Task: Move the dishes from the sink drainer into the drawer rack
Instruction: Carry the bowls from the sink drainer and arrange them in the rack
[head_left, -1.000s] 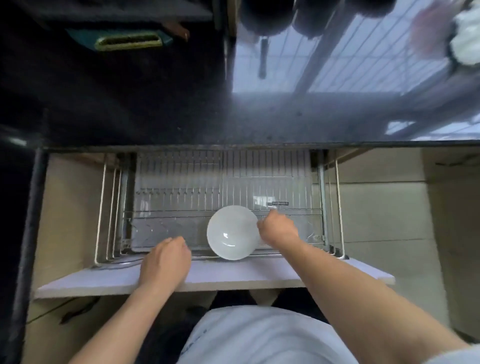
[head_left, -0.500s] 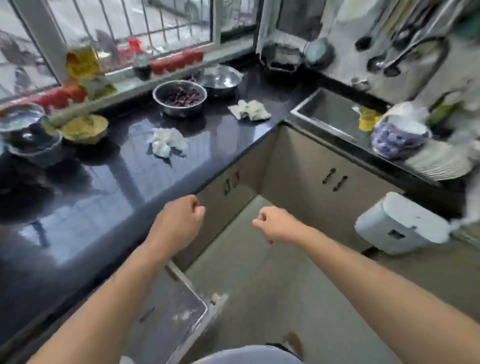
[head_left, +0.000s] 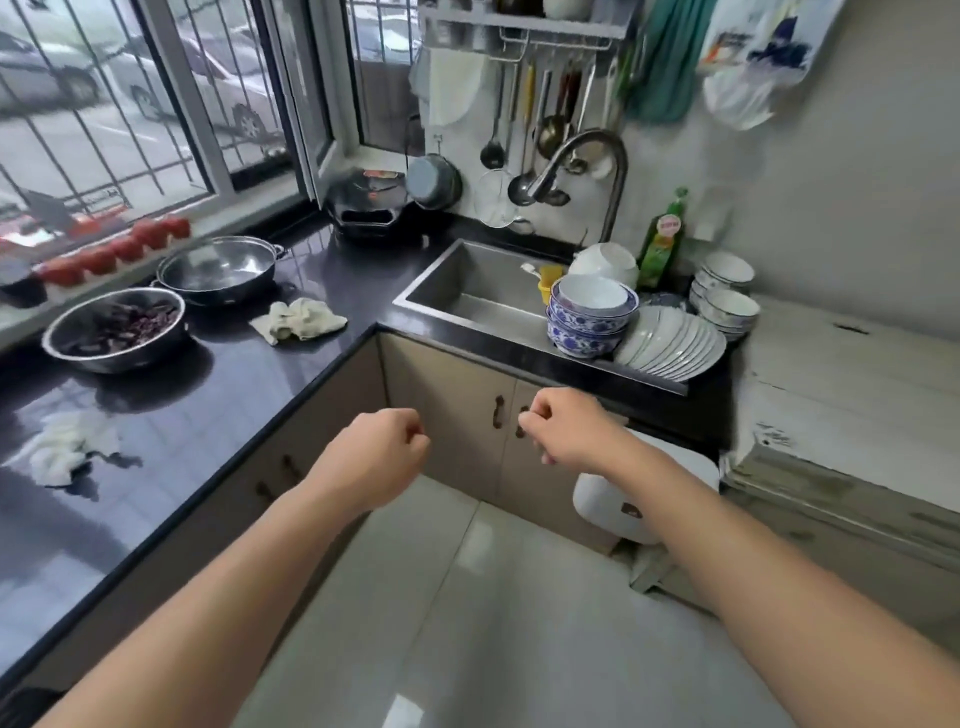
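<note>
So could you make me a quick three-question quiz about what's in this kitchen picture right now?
1. True or false: the right hand grips a plate.
2. The blue patterned bowls stand: A) on the windowsill, B) at the sink's right end, beside the leaning white plates, C) on the floor.
3. What green thing stands behind the dishes?

Key: 1 false, both it and the left hand are loosely curled and hold nothing. 2 B. 3 the green bottle.
</note>
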